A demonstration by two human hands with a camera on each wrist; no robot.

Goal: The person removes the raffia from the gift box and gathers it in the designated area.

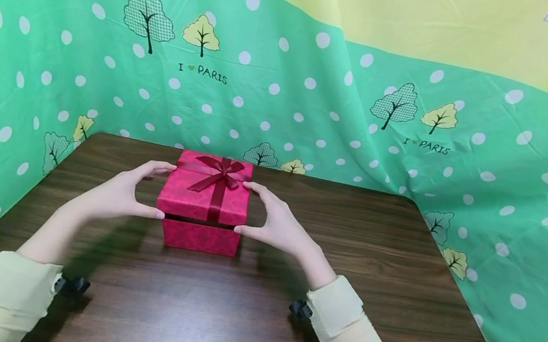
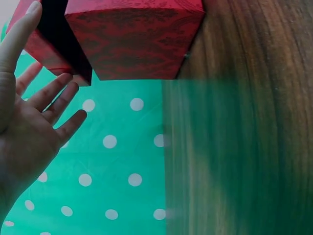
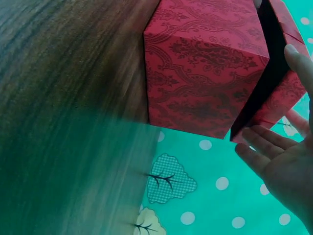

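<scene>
A pink-red gift box stands at the far middle of the table, its patterned base (image 1: 200, 238) below a square lid (image 1: 183, 196). A dark red ribbon bow (image 1: 223, 173) crosses the lid's top. My left hand (image 1: 115, 192) holds the lid's left side, thumb at the front corner and fingers toward the back. On the opposite side, my right hand (image 1: 279, 224) holds it the same way. The lid sits raised and tilted, with a dark gap between it and the base (image 3: 195, 83) in the right wrist view. The box's inside is hidden.
The brown wooden table (image 1: 353, 281) reaches a green dotted curtain (image 1: 293, 109) at its back and sides. Small black devices are strapped at the left cuff (image 1: 71, 286) and the right cuff (image 1: 300, 310).
</scene>
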